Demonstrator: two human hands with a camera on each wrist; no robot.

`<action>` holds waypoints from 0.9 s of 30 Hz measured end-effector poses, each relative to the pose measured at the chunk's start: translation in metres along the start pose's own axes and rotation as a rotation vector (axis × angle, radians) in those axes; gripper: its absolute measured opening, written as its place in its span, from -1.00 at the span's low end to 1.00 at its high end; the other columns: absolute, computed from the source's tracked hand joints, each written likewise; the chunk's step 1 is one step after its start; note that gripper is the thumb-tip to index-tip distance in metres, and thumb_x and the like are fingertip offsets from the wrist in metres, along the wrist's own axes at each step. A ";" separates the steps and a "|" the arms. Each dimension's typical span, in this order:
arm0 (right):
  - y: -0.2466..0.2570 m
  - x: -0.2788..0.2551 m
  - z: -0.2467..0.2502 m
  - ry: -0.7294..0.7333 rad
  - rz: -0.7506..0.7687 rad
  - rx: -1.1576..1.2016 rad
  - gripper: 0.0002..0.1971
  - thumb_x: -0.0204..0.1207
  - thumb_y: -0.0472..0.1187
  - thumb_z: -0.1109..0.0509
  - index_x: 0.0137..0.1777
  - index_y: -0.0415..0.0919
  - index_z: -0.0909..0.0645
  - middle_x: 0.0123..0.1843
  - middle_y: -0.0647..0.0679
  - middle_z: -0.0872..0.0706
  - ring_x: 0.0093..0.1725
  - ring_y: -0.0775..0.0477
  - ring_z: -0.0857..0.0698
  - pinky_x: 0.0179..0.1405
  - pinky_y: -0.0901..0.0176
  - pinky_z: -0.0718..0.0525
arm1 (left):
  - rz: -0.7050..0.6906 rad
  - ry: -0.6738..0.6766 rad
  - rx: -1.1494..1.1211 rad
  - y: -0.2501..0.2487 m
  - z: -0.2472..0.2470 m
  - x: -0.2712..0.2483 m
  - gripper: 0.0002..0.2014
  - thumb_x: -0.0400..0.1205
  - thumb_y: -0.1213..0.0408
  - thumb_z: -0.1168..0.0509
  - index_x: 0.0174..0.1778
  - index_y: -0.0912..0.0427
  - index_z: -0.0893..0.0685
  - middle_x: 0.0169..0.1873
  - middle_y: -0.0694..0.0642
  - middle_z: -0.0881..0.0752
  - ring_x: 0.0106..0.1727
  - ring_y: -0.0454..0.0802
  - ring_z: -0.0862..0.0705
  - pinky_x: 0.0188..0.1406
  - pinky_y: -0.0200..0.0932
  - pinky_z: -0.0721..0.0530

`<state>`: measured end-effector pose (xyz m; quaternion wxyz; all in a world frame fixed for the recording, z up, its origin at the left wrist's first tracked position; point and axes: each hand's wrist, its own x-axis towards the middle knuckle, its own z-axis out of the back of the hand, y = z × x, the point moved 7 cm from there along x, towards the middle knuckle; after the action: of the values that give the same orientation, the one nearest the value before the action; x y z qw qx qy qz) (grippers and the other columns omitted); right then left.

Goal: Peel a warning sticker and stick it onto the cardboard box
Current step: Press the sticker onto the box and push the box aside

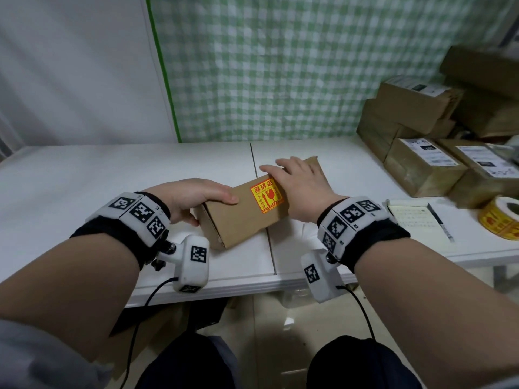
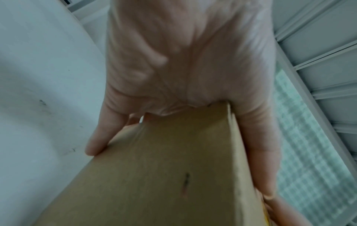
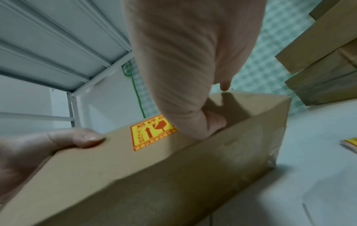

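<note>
A plain brown cardboard box (image 1: 241,217) lies tilted on the white table (image 1: 112,178), its near-left end raised. An orange and yellow warning sticker (image 1: 266,195) is stuck on its top face (image 3: 154,131). My left hand (image 1: 191,197) grips the box's near-left end, thumb on top and fingers underneath (image 2: 193,76). My right hand (image 1: 300,189) lies over the far right part of the box, thumb (image 3: 214,123) at its side edge, fingers stretched over the top (image 3: 193,61). The sticker's right edge is under this hand.
A roll of orange warning stickers (image 1: 500,220) sits at the table's right edge. A notepad with a pen (image 1: 418,220) lies beside it. Several labelled cardboard boxes (image 1: 427,164) are stacked at the back right. A green checked cloth (image 1: 280,66) hangs behind.
</note>
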<state>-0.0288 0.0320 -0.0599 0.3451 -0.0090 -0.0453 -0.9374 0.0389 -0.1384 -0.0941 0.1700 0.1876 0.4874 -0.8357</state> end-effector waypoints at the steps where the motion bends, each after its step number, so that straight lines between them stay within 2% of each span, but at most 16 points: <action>1: -0.001 -0.002 -0.003 0.031 -0.006 -0.010 0.00 0.33 -0.42 -0.40 0.63 0.18 0.05 0.69 -0.08 -0.05 0.69 -0.21 0.08 0.61 -0.35 0.03 | -0.006 -0.004 0.000 0.000 -0.001 -0.001 -0.58 0.23 -0.05 -0.40 0.02 -0.14 -0.74 0.02 0.01 -0.72 0.09 0.00 -0.57 0.16 0.01 -0.48; 3: -0.004 -0.007 -0.007 0.057 -0.012 -0.037 0.11 0.27 -0.38 -0.49 0.64 0.19 0.15 0.69 -0.09 0.00 0.69 -0.23 0.15 0.60 -0.39 0.06 | -0.015 -0.003 0.011 -0.002 -0.003 -0.005 -0.52 0.25 -0.06 -0.41 0.11 -0.09 -0.74 0.13 0.10 -0.73 0.14 0.05 -0.57 0.23 0.05 -0.45; 5: -0.003 -0.010 -0.008 0.019 -0.001 -0.060 0.11 0.24 -0.32 -0.52 0.63 0.18 0.12 0.65 -0.11 -0.09 0.68 -0.23 0.08 0.58 -0.42 0.01 | -0.016 -0.009 0.026 -0.004 -0.005 -0.010 -0.50 0.26 -0.06 -0.42 0.15 -0.06 -0.73 0.22 0.13 -0.71 0.22 0.11 -0.57 0.32 0.09 -0.42; 6: -0.002 -0.011 -0.007 -0.020 0.013 -0.074 0.05 0.24 -0.29 -0.52 0.61 0.17 0.05 0.60 -0.10 -0.19 0.65 -0.22 -0.02 0.56 -0.43 -0.05 | -0.018 -0.016 0.031 -0.006 -0.005 -0.012 -0.53 0.29 -0.05 -0.44 0.14 -0.07 -0.73 0.23 0.13 -0.70 0.26 0.13 -0.57 0.31 0.07 -0.42; 8: -0.002 -0.014 -0.003 -0.076 0.024 -0.103 -0.08 0.24 -0.24 -0.50 0.55 0.12 -0.10 0.48 -0.07 -0.32 0.55 -0.15 -0.18 0.50 -0.47 -0.15 | -0.044 -0.078 0.019 -0.012 -0.004 -0.015 -0.59 0.37 0.00 -0.49 0.15 -0.11 -0.72 0.22 0.08 -0.70 0.23 0.07 -0.56 0.12 -0.02 -0.47; 10: -0.004 -0.015 0.000 -0.084 -0.016 -0.108 -0.13 0.23 -0.22 -0.48 0.52 0.09 -0.15 0.43 -0.06 -0.34 0.51 -0.16 -0.23 0.46 -0.52 -0.17 | -0.134 -0.240 0.037 -0.022 0.006 -0.015 -0.52 0.40 0.08 -0.50 0.27 -0.06 -0.67 0.26 0.04 -0.65 0.23 0.02 -0.55 0.07 -0.08 -0.49; 12: -0.006 -0.016 0.005 -0.098 -0.079 -0.089 -0.16 0.24 -0.18 -0.48 0.51 0.07 -0.16 0.42 -0.08 -0.34 0.50 -0.20 -0.25 0.45 -0.56 -0.13 | -0.269 -0.397 0.189 -0.040 0.013 -0.019 -0.38 0.38 0.14 -0.52 0.40 0.01 -0.57 0.34 0.08 -0.57 0.32 0.05 -0.53 0.27 -0.07 -0.51; 15: -0.009 -0.018 0.023 -0.201 -0.121 -0.044 -0.22 0.28 -0.08 -0.46 0.50 0.06 -0.20 0.40 -0.12 -0.37 0.47 -0.23 -0.28 0.44 -0.62 -0.08 | -0.359 -0.446 0.545 -0.064 0.001 -0.023 -0.05 0.24 -0.06 -0.55 0.57 -0.10 -0.30 0.40 0.16 -0.42 0.44 0.20 -0.36 0.46 0.14 -0.41; 17: -0.011 -0.020 0.035 -0.243 -0.129 -0.024 -0.18 0.28 0.00 -0.46 0.54 0.06 -0.17 0.43 -0.13 -0.37 0.48 -0.23 -0.28 0.45 -0.62 -0.08 | -0.387 -0.549 0.764 -0.076 -0.004 -0.026 0.07 0.20 -0.09 -0.56 0.60 -0.10 -0.15 0.45 0.22 -0.31 0.48 0.26 -0.23 0.46 0.22 -0.36; 18: -0.013 -0.019 0.040 -0.258 -0.132 -0.015 -0.15 0.28 0.01 -0.47 0.56 0.06 -0.15 0.45 -0.12 -0.36 0.49 -0.23 -0.28 0.45 -0.62 -0.08 | -0.422 -0.625 0.863 -0.082 -0.006 -0.027 0.09 0.18 -0.09 -0.57 0.59 -0.07 -0.14 0.45 0.24 -0.30 0.47 0.27 -0.23 0.43 0.26 -0.39; 21: -0.021 -0.016 0.047 -0.306 -0.140 -0.013 -0.11 0.26 -0.01 -0.48 0.58 0.09 -0.12 0.48 -0.10 -0.35 0.51 -0.22 -0.28 0.46 -0.58 -0.10 | -0.508 -0.749 0.943 -0.099 -0.009 -0.022 -0.01 0.21 0.06 -0.56 0.54 0.05 -0.21 0.35 0.23 -0.37 0.39 0.27 -0.31 0.26 0.24 -0.55; 24: -0.037 -0.004 0.045 -0.365 -0.179 0.021 -0.08 0.26 -0.05 -0.51 0.59 0.12 -0.12 0.56 -0.14 -0.27 0.56 -0.23 -0.21 0.49 -0.53 -0.09 | -0.462 -0.727 0.815 -0.104 0.003 0.000 -0.09 0.25 0.11 -0.54 0.52 0.05 -0.26 0.35 0.25 -0.37 0.39 0.30 -0.29 0.28 0.24 -0.53; 27: -0.062 0.014 0.045 -0.394 -0.288 0.148 -0.09 0.29 -0.08 -0.51 0.60 0.10 -0.09 0.62 -0.23 -0.18 0.57 -0.31 -0.19 0.50 -0.39 -0.22 | -0.295 -0.735 0.695 -0.104 0.032 0.030 -0.08 0.25 0.10 -0.53 0.53 -0.08 -0.25 0.39 0.29 -0.28 0.39 0.38 -0.26 0.37 0.27 -0.42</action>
<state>-0.0802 0.0736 -0.0188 0.1923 -0.1594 -0.1810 -0.9512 -0.0408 -0.1211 -0.0155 0.1381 -0.1431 0.1108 -0.9737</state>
